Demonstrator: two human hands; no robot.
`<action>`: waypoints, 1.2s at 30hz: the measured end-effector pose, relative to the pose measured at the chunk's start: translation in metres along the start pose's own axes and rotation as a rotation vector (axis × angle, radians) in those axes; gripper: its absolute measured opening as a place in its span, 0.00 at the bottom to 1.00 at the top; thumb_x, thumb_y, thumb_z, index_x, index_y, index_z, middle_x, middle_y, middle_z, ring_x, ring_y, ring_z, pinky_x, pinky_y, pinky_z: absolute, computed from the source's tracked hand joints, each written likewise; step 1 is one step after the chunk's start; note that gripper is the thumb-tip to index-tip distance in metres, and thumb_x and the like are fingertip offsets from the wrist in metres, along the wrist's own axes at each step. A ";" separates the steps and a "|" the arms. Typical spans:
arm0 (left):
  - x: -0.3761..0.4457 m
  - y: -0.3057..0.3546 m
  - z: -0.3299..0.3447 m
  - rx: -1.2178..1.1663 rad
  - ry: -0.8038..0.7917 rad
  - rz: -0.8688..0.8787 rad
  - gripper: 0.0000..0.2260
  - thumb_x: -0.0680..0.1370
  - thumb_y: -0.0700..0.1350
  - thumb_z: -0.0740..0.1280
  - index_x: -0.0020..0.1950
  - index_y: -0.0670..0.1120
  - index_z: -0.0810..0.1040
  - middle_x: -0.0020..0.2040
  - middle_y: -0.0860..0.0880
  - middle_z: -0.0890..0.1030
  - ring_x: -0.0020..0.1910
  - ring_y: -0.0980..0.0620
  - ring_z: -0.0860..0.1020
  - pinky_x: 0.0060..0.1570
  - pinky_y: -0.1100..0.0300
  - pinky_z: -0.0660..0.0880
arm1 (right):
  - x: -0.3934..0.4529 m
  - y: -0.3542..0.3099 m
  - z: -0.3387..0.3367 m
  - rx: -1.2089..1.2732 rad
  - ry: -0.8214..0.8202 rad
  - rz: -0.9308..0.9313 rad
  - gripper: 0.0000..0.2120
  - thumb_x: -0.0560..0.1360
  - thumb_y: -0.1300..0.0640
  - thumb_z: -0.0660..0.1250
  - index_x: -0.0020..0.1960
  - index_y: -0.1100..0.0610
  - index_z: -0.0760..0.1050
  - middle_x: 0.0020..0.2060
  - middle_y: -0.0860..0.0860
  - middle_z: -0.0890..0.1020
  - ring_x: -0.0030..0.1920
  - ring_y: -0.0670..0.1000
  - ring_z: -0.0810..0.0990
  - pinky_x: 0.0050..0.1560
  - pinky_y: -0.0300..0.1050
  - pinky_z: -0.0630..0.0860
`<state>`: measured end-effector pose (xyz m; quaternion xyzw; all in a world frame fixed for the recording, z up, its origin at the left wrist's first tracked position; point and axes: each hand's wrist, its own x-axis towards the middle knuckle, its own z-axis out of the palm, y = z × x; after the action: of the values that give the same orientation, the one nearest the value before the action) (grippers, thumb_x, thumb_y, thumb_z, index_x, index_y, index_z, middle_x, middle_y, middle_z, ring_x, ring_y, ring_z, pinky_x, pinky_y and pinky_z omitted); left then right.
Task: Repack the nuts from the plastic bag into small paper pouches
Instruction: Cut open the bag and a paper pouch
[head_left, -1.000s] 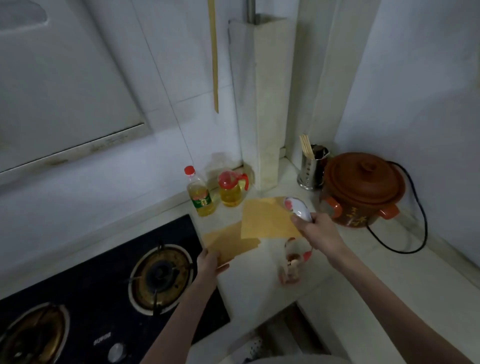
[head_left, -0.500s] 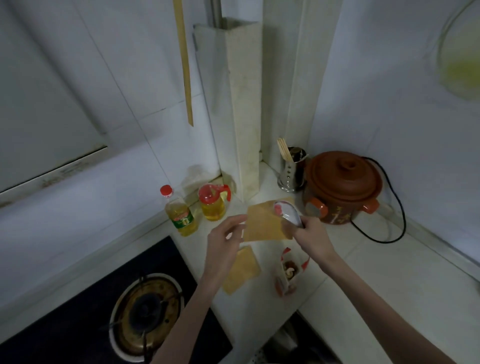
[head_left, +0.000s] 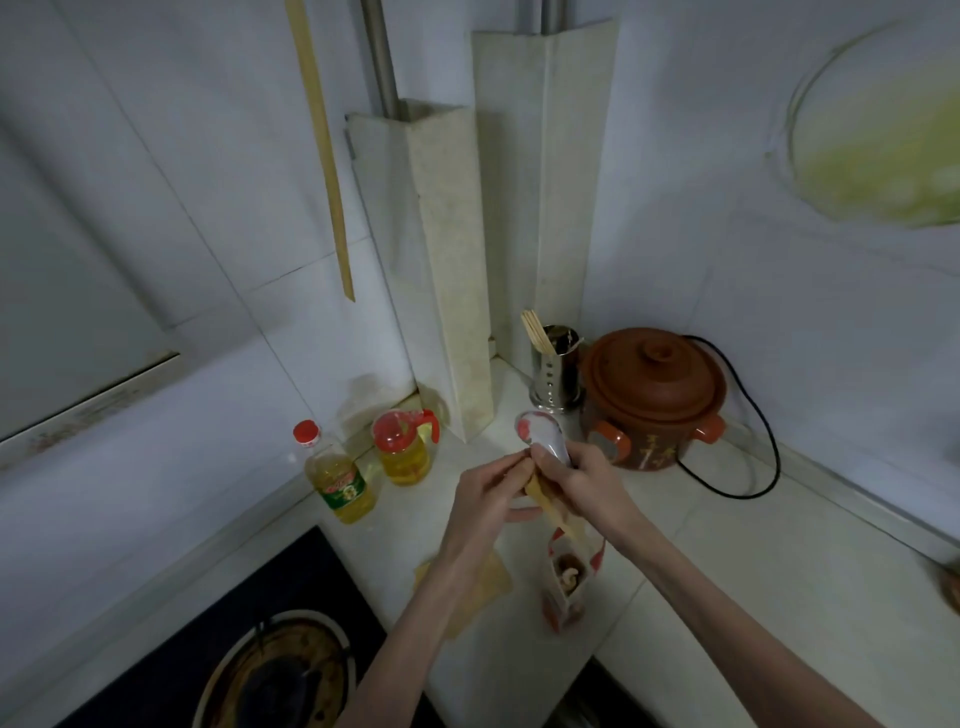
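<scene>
Both hands meet above the counter (head_left: 727, 561), pinching one paper pouch (head_left: 553, 506) between them: left hand (head_left: 488, 496) at its top edge, right hand (head_left: 584, 483) also gripping a spoon (head_left: 540, 434). The open bag of nuts (head_left: 571, 577) stands just below; spare pouches (head_left: 485, 587) lie beside it.

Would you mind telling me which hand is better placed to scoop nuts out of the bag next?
The right hand: it already holds the white spoon, and the open nut bag stands just below it. The left hand pinches the paper pouch.
</scene>
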<state>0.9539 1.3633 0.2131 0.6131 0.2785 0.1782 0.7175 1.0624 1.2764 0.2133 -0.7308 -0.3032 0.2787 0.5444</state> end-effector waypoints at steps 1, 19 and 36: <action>0.002 0.001 -0.001 0.011 -0.007 0.004 0.10 0.79 0.43 0.66 0.50 0.57 0.85 0.47 0.51 0.86 0.49 0.54 0.84 0.42 0.59 0.81 | 0.001 -0.001 0.000 -0.014 0.001 -0.013 0.15 0.78 0.50 0.64 0.37 0.57 0.76 0.28 0.46 0.76 0.28 0.41 0.73 0.29 0.32 0.67; 0.015 0.000 -0.011 0.387 -0.009 0.137 0.14 0.76 0.42 0.63 0.46 0.62 0.81 0.41 0.58 0.85 0.43 0.59 0.83 0.35 0.61 0.81 | 0.010 -0.001 0.014 -0.248 0.079 -0.149 0.13 0.72 0.57 0.65 0.30 0.60 0.73 0.24 0.49 0.72 0.26 0.43 0.65 0.27 0.37 0.62; 0.022 0.003 0.012 0.410 -0.204 0.083 0.13 0.76 0.47 0.63 0.32 0.46 0.78 0.23 0.54 0.73 0.25 0.58 0.74 0.35 0.59 0.80 | 0.005 0.008 -0.028 0.009 -0.161 -0.086 0.20 0.76 0.65 0.59 0.26 0.54 0.68 0.17 0.45 0.71 0.19 0.40 0.67 0.23 0.29 0.62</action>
<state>0.9789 1.3677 0.2131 0.7718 0.2095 0.0841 0.5944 1.0871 1.2611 0.2127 -0.6900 -0.3758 0.3142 0.5329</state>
